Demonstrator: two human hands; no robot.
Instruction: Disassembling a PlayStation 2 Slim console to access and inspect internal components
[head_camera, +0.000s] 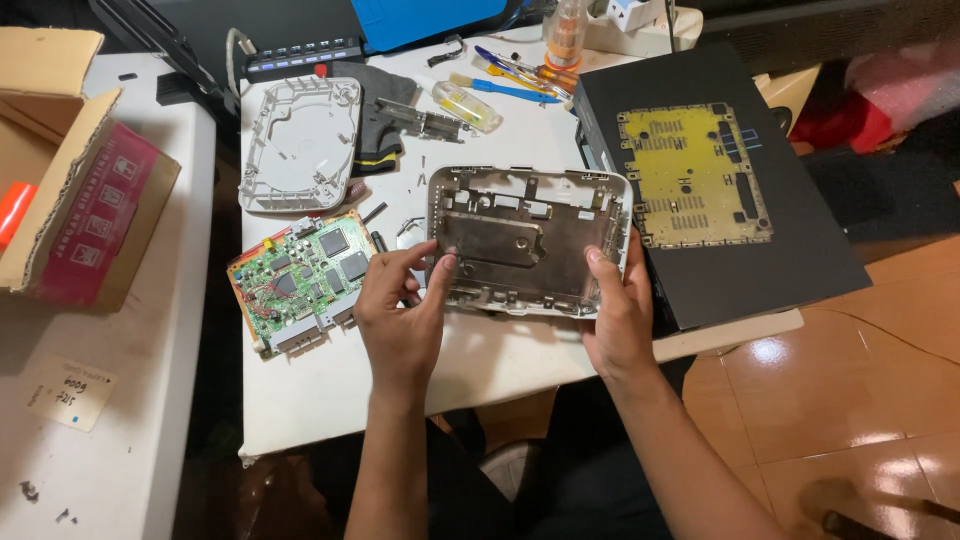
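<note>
Both my hands hold a white plastic console shell half (528, 238) with a grey metal shield plate inside it, tilted up over the white table (330, 400). My left hand (398, 315) grips its left edge, thumb and forefinger on the metal plate. My right hand (620, 315) clasps its right edge, thumb on the inner rim. A green circuit board (300, 280) lies just left of my left hand. Farther back sits the other white shell half (300, 145), empty.
A black console (740, 270) with a yellowish metal shield on top lies at the right. Screwdrivers, a brush (500, 88) and a small bottle (468, 106) are at the back. A dark cloth lies beside the bottle. A cardboard box (70, 170) stands on the left table.
</note>
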